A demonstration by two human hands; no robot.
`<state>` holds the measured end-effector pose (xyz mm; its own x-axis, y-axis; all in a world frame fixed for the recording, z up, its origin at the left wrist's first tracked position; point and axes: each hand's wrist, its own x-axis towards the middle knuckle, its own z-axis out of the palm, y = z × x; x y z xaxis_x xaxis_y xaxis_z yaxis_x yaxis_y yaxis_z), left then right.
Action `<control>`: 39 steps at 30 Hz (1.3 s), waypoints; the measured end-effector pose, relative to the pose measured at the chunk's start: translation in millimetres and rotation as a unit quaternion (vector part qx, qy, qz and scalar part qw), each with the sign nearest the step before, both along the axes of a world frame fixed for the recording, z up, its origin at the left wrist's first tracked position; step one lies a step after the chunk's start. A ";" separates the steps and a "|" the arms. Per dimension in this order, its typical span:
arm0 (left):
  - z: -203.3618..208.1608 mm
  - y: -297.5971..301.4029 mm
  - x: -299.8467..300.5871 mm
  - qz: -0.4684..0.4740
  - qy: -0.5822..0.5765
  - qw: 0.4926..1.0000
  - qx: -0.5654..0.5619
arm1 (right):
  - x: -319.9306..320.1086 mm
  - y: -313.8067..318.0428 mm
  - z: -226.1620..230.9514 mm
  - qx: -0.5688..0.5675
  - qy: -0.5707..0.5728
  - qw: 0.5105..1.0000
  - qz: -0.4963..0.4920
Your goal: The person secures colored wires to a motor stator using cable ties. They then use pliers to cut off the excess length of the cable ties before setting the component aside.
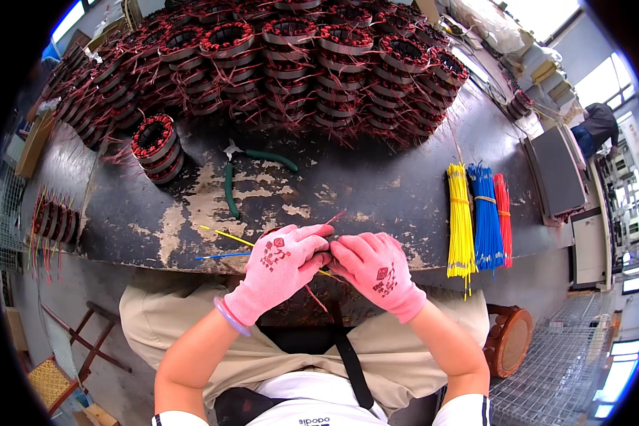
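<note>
My left hand (280,261) and my right hand (376,273), both in pink gloves, meet at the table's front edge. Their fingers are closed and the fingertips pinch wires between them. A yellow wire (227,236) and a blue wire (220,255) stick out to the left from beneath my left hand. Thin red leads (316,298) come out below the fingertips. Whatever the leads join to is mostly hidden by my gloves. Beyond my left hand lie pliers with green handles (229,192), jaws pointing away.
Tall stacks of wound motor stators (284,71) fill the table's far side. A shorter stator stack (160,149) stands nearer, at left. Tied bundles of yellow wires (459,220), blue wires (485,213) and red wires (503,220) lie at right. More stators (53,221) sit far left.
</note>
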<state>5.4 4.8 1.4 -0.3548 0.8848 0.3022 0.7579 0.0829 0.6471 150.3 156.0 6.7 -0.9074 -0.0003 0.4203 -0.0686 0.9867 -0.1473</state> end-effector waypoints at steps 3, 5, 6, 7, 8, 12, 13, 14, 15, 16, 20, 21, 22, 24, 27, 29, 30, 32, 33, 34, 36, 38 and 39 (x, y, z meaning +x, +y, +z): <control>-2.0 -0.7 -0.7 0.002 0.006 1.000 0.013 | -3.2 1.6 -0.9 0.004 0.025 0.999 0.025; -1.0 -2.5 -2.7 -0.012 0.011 1.000 0.006 | -6.2 -2.4 4.0 -0.310 -0.116 0.940 -0.083; -0.5 -3.0 -2.4 -0.022 0.012 1.000 0.002 | -5.6 -4.1 5.1 -0.455 -0.183 0.861 -0.136; -2.2 -1.3 -1.9 -0.022 0.020 0.999 0.016 | -11.4 3.8 -11.1 -0.588 -0.199 0.775 -0.122; -1.6 -0.9 -0.4 -0.021 0.019 1.000 0.014 | -8.3 8.2 -14.1 -0.601 -0.216 0.757 -0.136; -0.8 -1.4 -1.5 -0.016 0.016 1.000 0.010 | -6.1 3.9 16.2 -0.421 -0.181 0.874 -0.164; -1.4 -3.1 -1.4 -0.015 0.015 1.000 0.009 | 2.6 -0.8 13.7 -0.305 -0.107 0.935 -0.145; -1.7 -4.2 -1.7 -0.013 0.015 1.000 0.008 | 8.8 -4.9 11.4 -0.184 -0.031 0.975 -0.123; 1.6 -2.7 -0.4 -0.014 0.011 1.000 0.004 | 12.1 -10.4 5.8 -0.082 0.015 0.989 -0.124; 1.0 -1.7 0.4 -0.014 0.013 1.000 0.006 | 12.2 -11.8 1.6 -0.052 0.017 0.992 -0.117; -0.8 -0.5 0.0 -0.014 0.015 1.000 0.005 | 6.3 -8.1 -6.4 -0.039 0.006 0.995 -0.090; -0.4 -0.8 -0.4 -0.017 0.015 1.000 0.005 | 2.2 -7.2 -5.6 -0.084 -0.017 0.993 -0.085; -0.3 -1.3 -0.8 -0.019 0.015 1.000 0.004 | -1.8 -6.4 -3.5 -0.130 -0.039 0.988 -0.079; -0.6 -1.2 -1.8 -0.026 0.019 0.999 0.001 | -1.5 -0.3 4.6 -0.569 -0.233 0.780 -0.119; -1.1 -2.9 -0.9 -0.029 0.023 0.999 0.007 | -1.6 11.5 10.6 -0.707 -0.312 0.625 -0.109; 3.0 -2.9 -1.2 -0.031 0.010 0.999 -0.007 | 5.7 9.9 14.3 -0.471 -0.216 0.852 -0.070; 2.0 -2.8 -1.2 -0.028 0.011 1.000 -0.002 | 9.9 7.5 14.3 -0.335 -0.157 0.928 -0.049; -0.7 -2.4 -1.0 -0.024 0.012 1.000 0.009 | 7.7 5.2 14.4 -0.201 -0.112 0.973 -0.025; -0.9 -2.1 -1.1 -0.025 0.015 1.000 0.011 | 4.8 3.9 14.1 -0.161 -0.094 0.982 -0.012; -1.1 -2.2 -1.3 -0.026 0.018 0.999 0.012 | 2.3 3.5 13.9 -0.121 -0.076 0.990 0.001; -0.6 -1.5 -1.3 -0.029 0.018 0.999 0.012 | -2.9 10.4 1.9 -0.325 -0.160 0.931 -0.046; 0.8 0.0 -0.5 -0.034 0.012 0.999 0.008 | -8.2 16.7 -4.9 -0.650 -0.282 0.694 -0.127; 1.0 -0.4 -1.1 -0.035 0.014 0.999 0.005 | -8.8 15.0 0.8 -0.668 -0.275 0.677 -0.138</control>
<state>4.2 4.4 2.5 -0.2843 0.9039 0.3195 0.7794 0.0239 0.6261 141.5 171.0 7.5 -0.8151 0.2476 -0.5237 0.5191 -0.0889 -0.8501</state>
